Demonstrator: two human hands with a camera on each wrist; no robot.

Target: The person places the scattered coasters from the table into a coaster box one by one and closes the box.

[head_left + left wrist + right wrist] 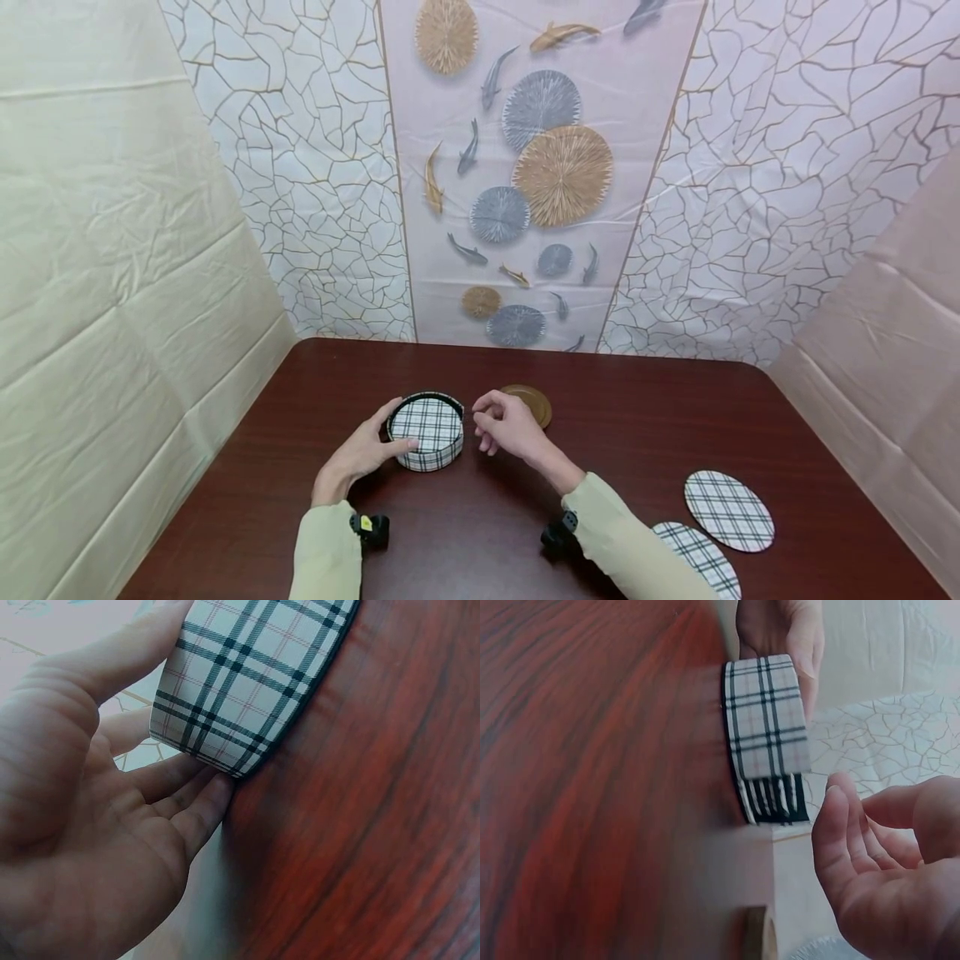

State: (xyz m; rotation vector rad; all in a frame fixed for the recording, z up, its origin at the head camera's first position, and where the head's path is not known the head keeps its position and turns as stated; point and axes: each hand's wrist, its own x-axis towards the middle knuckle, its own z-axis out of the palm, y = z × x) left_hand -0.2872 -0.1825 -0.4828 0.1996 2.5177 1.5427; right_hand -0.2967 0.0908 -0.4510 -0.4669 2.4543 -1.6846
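Observation:
A round plaid coaster holder sits on the table, with a white, black-lined plaid coaster on top inside it. My left hand grips the holder from its left, thumb over the near rim and fingers around the far side. In the left wrist view, the holder's plaid wall lies between thumb and fingers. My right hand hovers just right of the holder, fingers loosely bent and holding nothing. The right wrist view shows a gap in the wall, where several stacked coaster edges show.
Behind my right hand lies a round brown dish, partly covered. Two loose plaid coasters lie at the right: one coaster fully visible, the nearer coaster partly under the right sleeve. A patterned cloth hangs behind the table.

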